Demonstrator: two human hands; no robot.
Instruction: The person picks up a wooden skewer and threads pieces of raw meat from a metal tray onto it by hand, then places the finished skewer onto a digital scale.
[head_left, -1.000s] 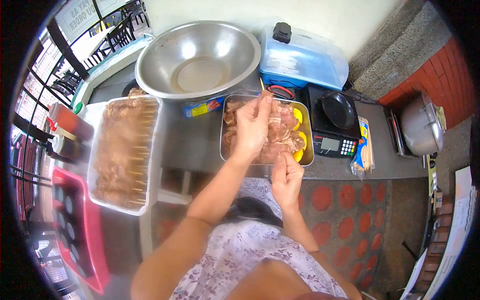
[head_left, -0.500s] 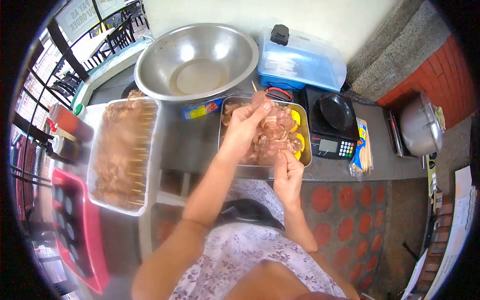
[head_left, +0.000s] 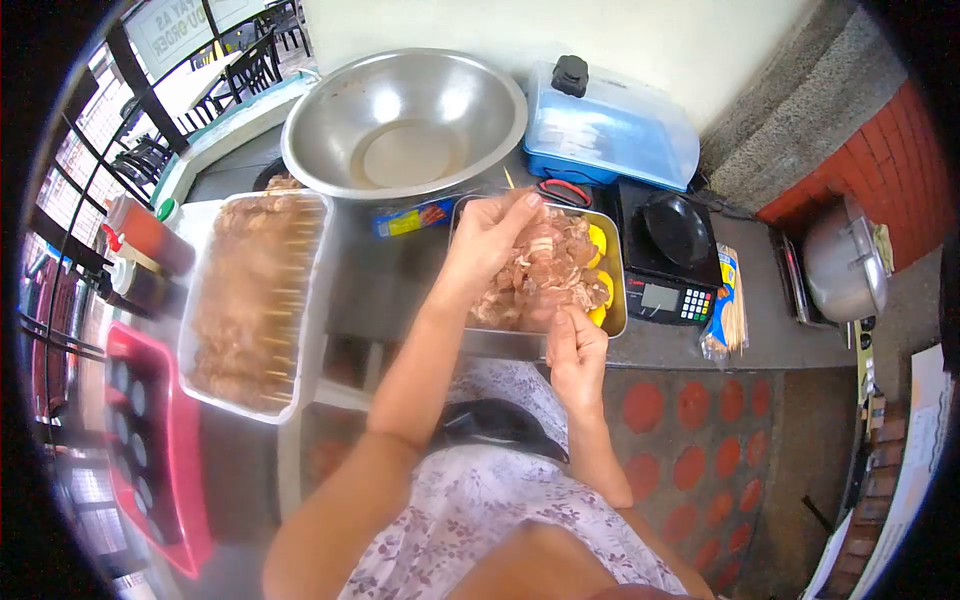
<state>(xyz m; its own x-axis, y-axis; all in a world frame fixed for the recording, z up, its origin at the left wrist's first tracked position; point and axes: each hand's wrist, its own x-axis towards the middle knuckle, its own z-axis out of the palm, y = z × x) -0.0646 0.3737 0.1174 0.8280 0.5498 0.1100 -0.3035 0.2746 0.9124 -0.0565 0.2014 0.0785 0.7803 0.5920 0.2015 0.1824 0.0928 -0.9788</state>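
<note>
My left hand (head_left: 488,238) is closed, thumb and fingers pinched at the upper end of a meat skewer; the pale stick tip (head_left: 509,178) pokes out above it. My right hand (head_left: 577,348) is pinched closed at the lower end, by a strip of meat (head_left: 545,312); the stick there is hidden. Both hands are over a metal tray (head_left: 622,300) holding raw meat pieces (head_left: 540,262) and yellow round things (head_left: 598,245) along its right side. Which meat is on the stick and which lies in the tray is hard to tell.
A white tray of meat skewers (head_left: 240,300) stands left, near sauce bottles (head_left: 150,240) and a pink basket (head_left: 195,510). Behind are a large steel basin (head_left: 330,150) and a blue lidded box (head_left: 610,130). Right are scales (head_left: 660,298), bamboo sticks (head_left: 735,310) and a pot (head_left: 840,260).
The left hand's fingers now cover the meat piece that showed at the upper end of the stick. Both hands keep their pinch. The whole view has shifted slightly.
</note>
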